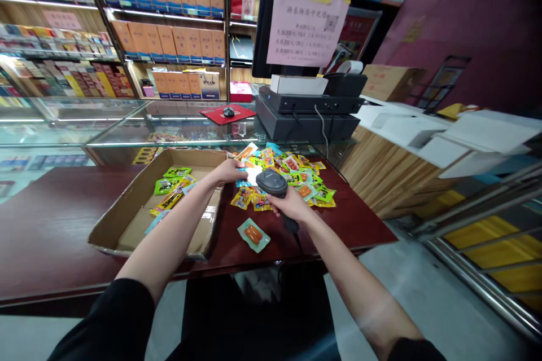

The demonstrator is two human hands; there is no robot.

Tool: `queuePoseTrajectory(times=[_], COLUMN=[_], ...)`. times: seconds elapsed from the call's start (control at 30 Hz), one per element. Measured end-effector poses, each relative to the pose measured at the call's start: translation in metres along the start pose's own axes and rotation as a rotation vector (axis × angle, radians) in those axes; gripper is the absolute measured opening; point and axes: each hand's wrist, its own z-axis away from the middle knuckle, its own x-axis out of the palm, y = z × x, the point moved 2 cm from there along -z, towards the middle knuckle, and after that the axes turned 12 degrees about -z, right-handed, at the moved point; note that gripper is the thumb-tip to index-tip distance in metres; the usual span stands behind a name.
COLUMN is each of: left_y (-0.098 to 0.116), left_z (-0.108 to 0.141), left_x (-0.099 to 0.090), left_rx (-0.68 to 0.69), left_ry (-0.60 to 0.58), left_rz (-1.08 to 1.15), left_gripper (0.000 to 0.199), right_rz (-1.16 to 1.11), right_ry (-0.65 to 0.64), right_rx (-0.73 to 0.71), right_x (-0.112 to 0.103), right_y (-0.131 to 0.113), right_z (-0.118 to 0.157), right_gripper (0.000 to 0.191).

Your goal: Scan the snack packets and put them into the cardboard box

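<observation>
My right hand [292, 206] grips a dark handheld barcode scanner [271, 181], its head aimed at a small snack packet [251, 174] that my left hand [228, 170] holds in a bright spot of light. Both hands hover over a dark red table [55, 208]. Just beyond them lies a heap of colourful snack packets [302, 177]. One pale green sausage packet [253, 234] lies alone near my right wrist. To the left, a shallow cardboard tray [127, 211] holds several green and yellow packets [171, 186].
A till with a black monitor and pink paper notice [305, 28] stands on a glass counter [127, 124] behind the table. A mouse on a red pad [228, 112] lies there. Shelves of orange boxes [169, 39] fill the back wall. Wooden counter at right.
</observation>
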Motion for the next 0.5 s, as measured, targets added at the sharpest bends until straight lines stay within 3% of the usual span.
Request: queuePoseTrajectory(times=[0.33, 0.43, 0.5], left_y=[0.011, 0.014, 0.012], left_z=[0.004, 0.006, 0.013], left_x=[-0.001, -0.015, -0.035], left_rx=[-0.04, -0.047, -0.055], left_ry=[-0.022, -0.005, 0.011], left_rz=[0.096, 0.095, 0.076], left_gripper=[0.02, 0.019, 0.022], right_rz=[-0.041, -0.047, -0.067], right_ry=[-0.023, -0.017, -0.011], right_rx=[0.035, 0.016, 0.002], right_x=[0.003, 0.004, 0.006], right_y=[-0.005, -0.006, -0.011], right_z=[0.002, 0.0, -0.004], right_gripper=[0.017, 0.02, 0.021])
